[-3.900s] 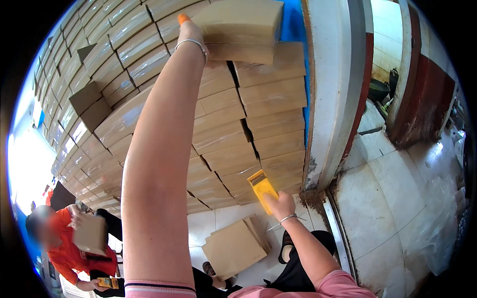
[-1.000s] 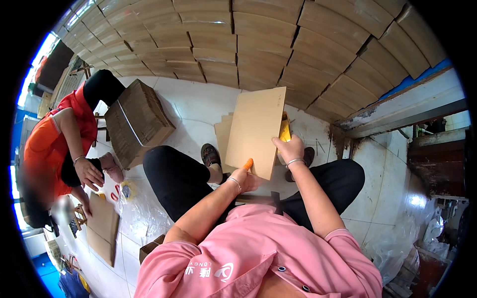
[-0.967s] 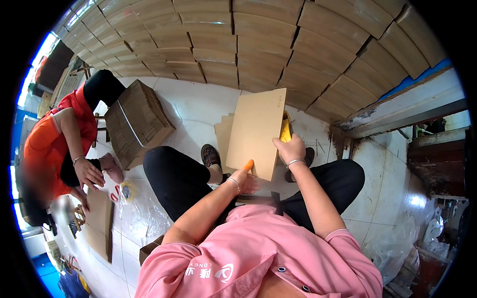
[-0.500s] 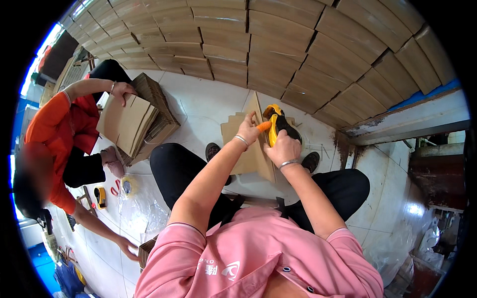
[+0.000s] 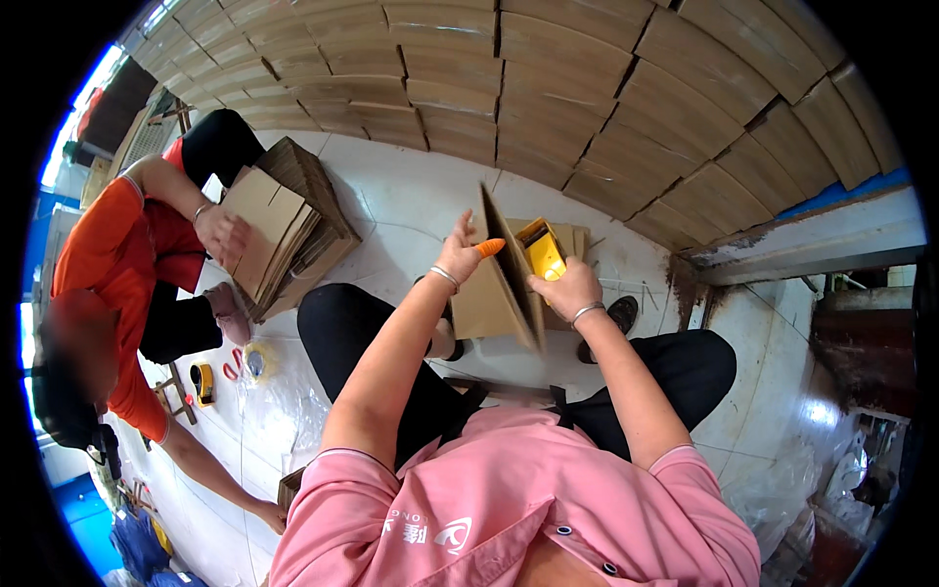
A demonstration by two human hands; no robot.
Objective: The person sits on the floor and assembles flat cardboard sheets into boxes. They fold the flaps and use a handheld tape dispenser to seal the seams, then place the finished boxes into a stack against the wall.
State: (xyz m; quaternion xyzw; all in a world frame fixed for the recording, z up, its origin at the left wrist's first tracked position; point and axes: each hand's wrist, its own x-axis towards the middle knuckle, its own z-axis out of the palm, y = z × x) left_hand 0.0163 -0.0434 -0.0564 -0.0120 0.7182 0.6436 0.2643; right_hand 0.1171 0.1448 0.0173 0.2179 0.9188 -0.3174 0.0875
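Note:
A folded brown cardboard piece (image 5: pixel 507 284) stands on edge between my knees, seen almost edge-on. Left of it is my left hand (image 5: pixel 458 256), its fingers stretched upward and apart, an orange cover (image 5: pixel 489 248) on one digit close to the board; whether it touches is unclear. On the board's other side, my right hand (image 5: pixel 571 290) grips a yellow tape dispenser (image 5: pixel 543 251), now turned so its yellow hollow side shows. More flat cardboard (image 5: pixel 479 306) lies beneath on the floor.
A wall of stacked cartons (image 5: pixel 548 98) rises ahead. At left, a co-worker in orange (image 5: pixel 117 245) rests one hand on a cardboard stack (image 5: pixel 256 230). Near them lie a tape roll (image 5: pixel 256 363), another yellow-black dispenser (image 5: pixel 202 384) and clear plastic (image 5: pixel 279 416).
My left hand has loosened and shifted slightly left, fingers spreading. The dispenser has turned in my right hand. The co-worker's hand has slid down their cardboard.

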